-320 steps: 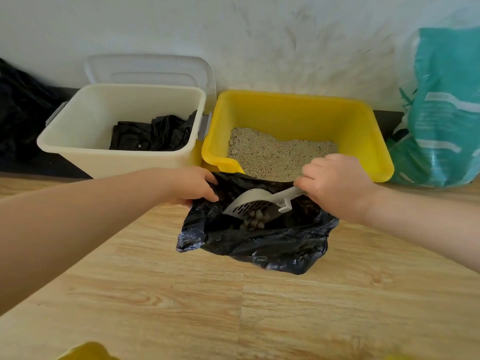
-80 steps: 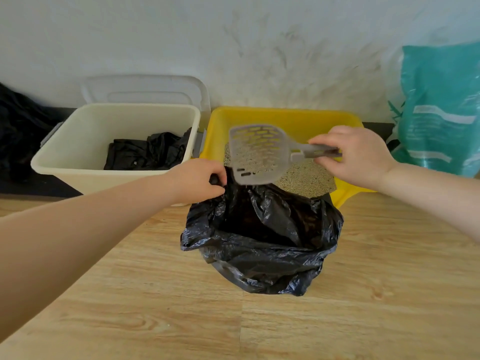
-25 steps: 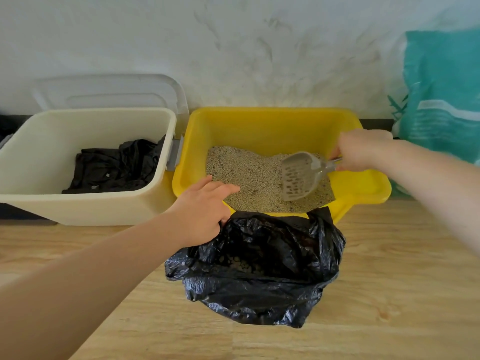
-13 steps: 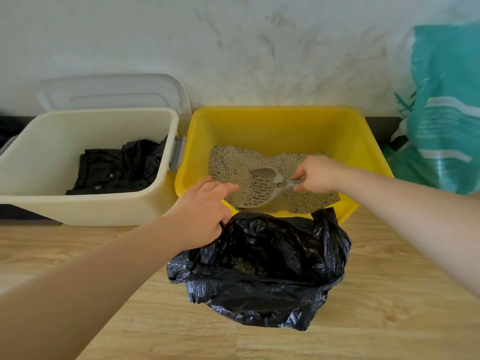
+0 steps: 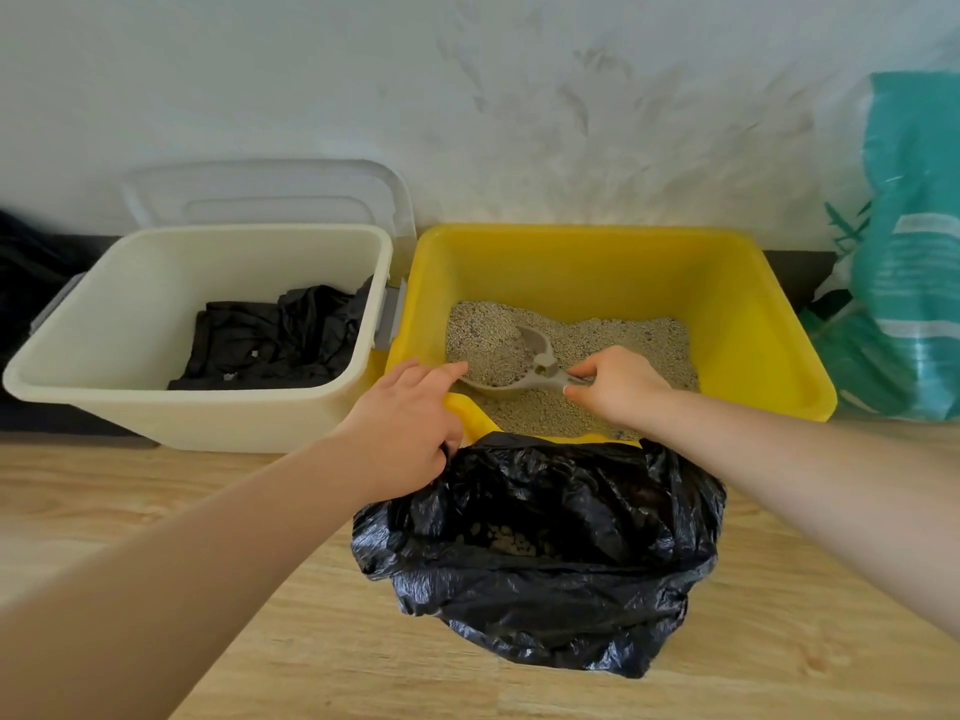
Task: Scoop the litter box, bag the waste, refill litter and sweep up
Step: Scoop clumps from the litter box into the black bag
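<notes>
just one view here, worn on the person's head, looking forward and down from close above the wooden floor (image 5: 156,511). it faces the white wall (image 5: 311,70), where the yellow litter box (image 5: 753,324) sits. both forearms reach in from the bottom corners, and the wide lens bends the edges.

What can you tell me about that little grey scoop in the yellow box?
The litter scoop is pale grey plastic with a rounded, raised back and a short handle. It lies low in the yellow litter box, its bowl dug into the sandy-looking litter and filled with grains, pointing left. The right hand pinches its handle from the right. The left hand is close to its tip while holding the black waste bag; whether it touches the scoop is unclear. No slots show from here.
</notes>
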